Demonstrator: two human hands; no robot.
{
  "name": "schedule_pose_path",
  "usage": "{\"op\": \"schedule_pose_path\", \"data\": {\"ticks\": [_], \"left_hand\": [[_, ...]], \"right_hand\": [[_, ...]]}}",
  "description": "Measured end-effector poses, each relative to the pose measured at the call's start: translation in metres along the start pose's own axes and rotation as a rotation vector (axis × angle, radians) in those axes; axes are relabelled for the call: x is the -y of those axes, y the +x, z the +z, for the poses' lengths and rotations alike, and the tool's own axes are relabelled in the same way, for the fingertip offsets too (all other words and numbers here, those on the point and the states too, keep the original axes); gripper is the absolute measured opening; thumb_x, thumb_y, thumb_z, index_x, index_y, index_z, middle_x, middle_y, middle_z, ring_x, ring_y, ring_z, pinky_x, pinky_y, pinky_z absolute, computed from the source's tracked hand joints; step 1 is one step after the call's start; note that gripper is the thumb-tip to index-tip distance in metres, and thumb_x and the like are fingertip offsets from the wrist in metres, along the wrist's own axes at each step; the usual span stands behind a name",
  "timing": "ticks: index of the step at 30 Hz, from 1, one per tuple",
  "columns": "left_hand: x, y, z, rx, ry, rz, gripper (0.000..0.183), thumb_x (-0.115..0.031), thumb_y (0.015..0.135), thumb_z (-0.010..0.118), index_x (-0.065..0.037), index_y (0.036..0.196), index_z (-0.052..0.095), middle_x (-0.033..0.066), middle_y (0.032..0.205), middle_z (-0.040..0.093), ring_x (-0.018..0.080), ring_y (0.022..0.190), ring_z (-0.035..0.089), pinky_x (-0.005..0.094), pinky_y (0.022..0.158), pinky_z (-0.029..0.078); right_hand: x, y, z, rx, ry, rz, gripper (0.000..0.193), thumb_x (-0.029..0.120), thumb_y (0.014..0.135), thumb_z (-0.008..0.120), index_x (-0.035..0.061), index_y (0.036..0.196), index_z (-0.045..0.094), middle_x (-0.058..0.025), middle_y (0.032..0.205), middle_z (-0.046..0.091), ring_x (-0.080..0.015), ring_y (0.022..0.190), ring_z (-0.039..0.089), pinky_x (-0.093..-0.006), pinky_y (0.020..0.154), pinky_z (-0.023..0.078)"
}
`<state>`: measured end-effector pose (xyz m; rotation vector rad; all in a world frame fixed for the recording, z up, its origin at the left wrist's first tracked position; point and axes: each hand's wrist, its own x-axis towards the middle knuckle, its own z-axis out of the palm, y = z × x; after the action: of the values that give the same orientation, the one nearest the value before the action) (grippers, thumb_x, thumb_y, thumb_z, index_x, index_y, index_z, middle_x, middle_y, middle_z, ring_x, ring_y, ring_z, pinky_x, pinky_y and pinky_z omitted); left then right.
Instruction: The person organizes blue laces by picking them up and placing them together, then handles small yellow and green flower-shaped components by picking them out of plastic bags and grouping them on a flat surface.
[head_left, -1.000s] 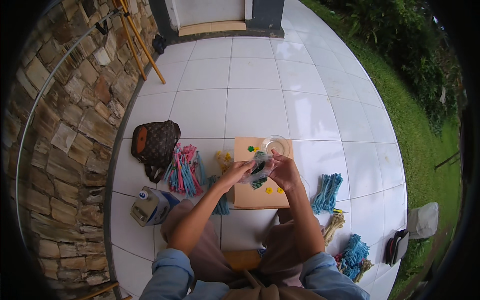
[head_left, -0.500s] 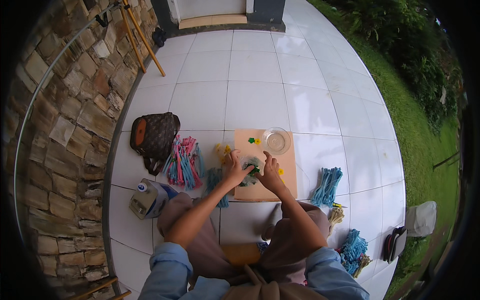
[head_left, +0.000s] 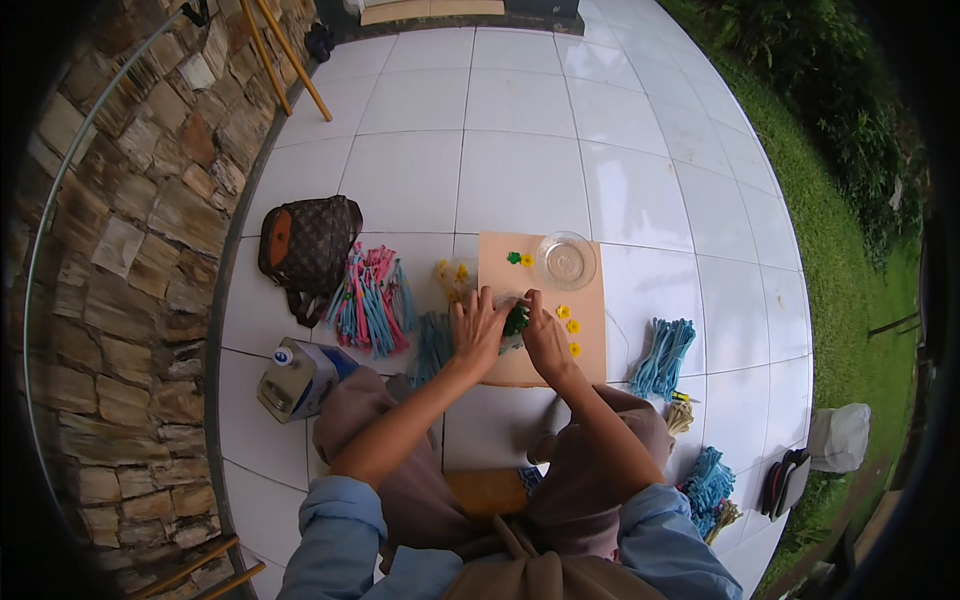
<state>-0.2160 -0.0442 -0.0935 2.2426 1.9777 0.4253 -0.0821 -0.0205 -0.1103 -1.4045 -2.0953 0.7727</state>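
On a tan board (head_left: 590, 370) on the floor, both hands are at a clear plastic bag of small green flower-shaped pieces (head_left: 516, 320). My left hand (head_left: 480, 330) grips the bag's left side, fingers bent. From the right my right hand (head_left: 545, 340) pinches at its upper edge; the fingertips partly hide the bag. Beside my right hand lie several yellow flower pieces (head_left: 573, 326). Farther up the board are a green flower piece (head_left: 514, 258), a yellow one (head_left: 526, 261) and a round clear dish (head_left: 566, 261).
Left of the board are a bag of yellow flowers (head_left: 455, 275), pink and blue cord bundles (head_left: 372, 300), a brown backpack (head_left: 308, 245) and a metal can (head_left: 298, 382). Blue cord bundles (head_left: 663, 357) and a yellow-handled tool (head_left: 683, 397) lie right. A stone wall (head_left: 130, 300) borders the left.
My hands have come closer together over the bag, with fingers now closed in at its top. The view has shifted slightly, and more yellow flowers show beside my right hand.
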Motion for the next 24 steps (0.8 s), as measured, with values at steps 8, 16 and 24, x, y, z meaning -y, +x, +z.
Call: {"op": "schedule_pose_path", "data": {"ticks": [8, 16, 24], "left_hand": [[0.004, 0.006, -0.003, -0.083, -0.042, 0.031, 0.034, -0.004, 0.073, 0.06, -0.017, 0.104, 0.062, 0.0072, 0.095, 0.043, 0.0249, 0.093, 0.045, 0.0395, 0.075, 0.039], [0.005, 0.005, 0.007, -0.07, -0.178, 0.019, 0.022, -0.003, 0.069, 0.063, -0.01, 0.089, 0.066, 0.0094, 0.095, 0.044, 0.0267, 0.092, 0.045, 0.0379, 0.075, 0.042], [0.004, 0.012, -0.004, -0.089, -0.286, 0.002, 0.026, -0.004, 0.068, 0.068, -0.011, 0.092, 0.065, 0.0095, 0.093, 0.044, 0.0276, 0.092, 0.046, 0.0387, 0.077, 0.042]], "right_hand": [[0.009, 0.002, -0.01, -0.124, 0.05, -0.054, 0.035, -0.005, 0.081, 0.044, 0.0014, 0.114, 0.035, -0.0245, 0.087, 0.061, -0.0398, 0.087, 0.057, -0.0447, 0.069, 0.046], [0.0, 0.005, 0.002, -0.143, -0.18, -0.053, 0.037, -0.004, 0.077, 0.05, 0.0015, 0.112, 0.039, -0.0143, 0.08, 0.057, -0.0334, 0.078, 0.055, -0.0435, 0.066, 0.046], [0.006, 0.015, -0.009, -0.133, -0.056, -0.063, 0.04, -0.005, 0.076, 0.054, 0.002, 0.113, 0.039, -0.0129, 0.076, 0.056, -0.0301, 0.074, 0.057, -0.0397, 0.064, 0.047]]}}
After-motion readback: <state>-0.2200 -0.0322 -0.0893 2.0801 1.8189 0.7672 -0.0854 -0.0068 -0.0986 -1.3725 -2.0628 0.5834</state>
